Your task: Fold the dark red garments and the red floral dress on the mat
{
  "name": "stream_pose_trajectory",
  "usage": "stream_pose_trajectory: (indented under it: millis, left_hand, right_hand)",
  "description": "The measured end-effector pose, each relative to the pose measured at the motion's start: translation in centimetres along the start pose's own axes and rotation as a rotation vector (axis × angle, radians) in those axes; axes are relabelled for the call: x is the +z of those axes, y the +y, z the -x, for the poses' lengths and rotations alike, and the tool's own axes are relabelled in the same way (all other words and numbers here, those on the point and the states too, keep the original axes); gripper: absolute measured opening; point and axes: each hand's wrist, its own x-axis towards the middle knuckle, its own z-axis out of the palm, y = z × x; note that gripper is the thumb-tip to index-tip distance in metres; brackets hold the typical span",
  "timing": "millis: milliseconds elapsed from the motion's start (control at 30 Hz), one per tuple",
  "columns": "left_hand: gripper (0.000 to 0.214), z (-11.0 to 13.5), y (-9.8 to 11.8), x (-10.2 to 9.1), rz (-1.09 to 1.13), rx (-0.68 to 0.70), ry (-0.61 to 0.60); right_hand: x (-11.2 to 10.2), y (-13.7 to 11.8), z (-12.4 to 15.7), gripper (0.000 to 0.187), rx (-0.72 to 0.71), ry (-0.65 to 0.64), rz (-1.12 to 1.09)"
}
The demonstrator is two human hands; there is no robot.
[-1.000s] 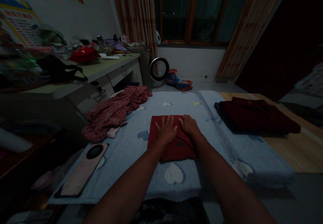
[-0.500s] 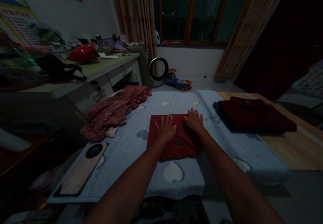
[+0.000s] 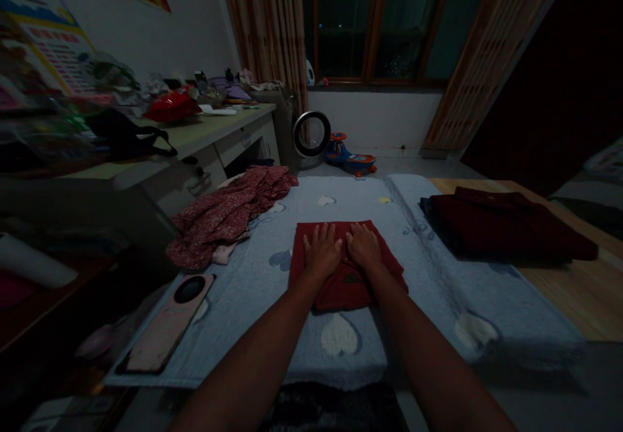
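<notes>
A folded red garment (image 3: 353,292) lies flat on a blue cloth with heart shapes (image 3: 263,309), a small dark label showing near its front edge. My left hand (image 3: 323,250) rests flat on its left half, fingers spread. On its upper middle my right hand (image 3: 363,245) lies palm down, fingers stretched out and close to the left hand. Both hands touch the cloth of the garment and grip nothing. My forearms hide part of its lower edge.
To the right sits a stack of dark red folded clothes (image 3: 506,228), partly over a wooden board (image 3: 579,296). A crumpled red patterned garment (image 3: 228,218) and a phone (image 3: 168,328) lie on the left. A cluttered desk (image 3: 195,140) stands beyond them.
My right hand has moved left across the garment, from its upper right corner to its middle. The left hand stays on the left half. The view has shifted slightly.
</notes>
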Motion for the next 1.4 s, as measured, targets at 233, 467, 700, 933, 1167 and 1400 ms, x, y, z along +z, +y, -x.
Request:
stream_pose_trajectory:
  millis: [233,467,700,933,1167,1400]
  left_hand:
    - [0.070,-0.6,-1.7,-0.1,-0.006,-0.088,-0.055]
    - [0.068,-0.1,-5.5,-0.8,-0.007,-0.126,-0.149]
    - [0.065,-0.7,-6.7,-2.8,-0.025,-0.238,-0.199]
    - [0.060,0.2,-2.0,-2.5,-0.069,0.007,0.069]
    - [0.072,1.5,-2.8,-0.2,-0.021,0.006,-0.077]
    - [0.074,2.6,-4.8,-0.8,-0.017,-0.046,-0.103]
  right_hand:
    - [-0.1,-0.2,0.1,0.054,0.012,-0.012,-0.017]
    - [0.1,-0.1,0.0,0.055,0.023,-0.011,-0.027]
    - [0.2,-0.1,0.0,0.055,0.038,-0.021,-0.021]
    - [0.3,-0.1,0.1,0.055,0.006,0.006,-0.001]
    - [-0.1,-0.2,0.3,0.055,0.009,-0.007,-0.002]
    - [0.0,-0.2,0.1,0.053,0.001,0.016,0.006]
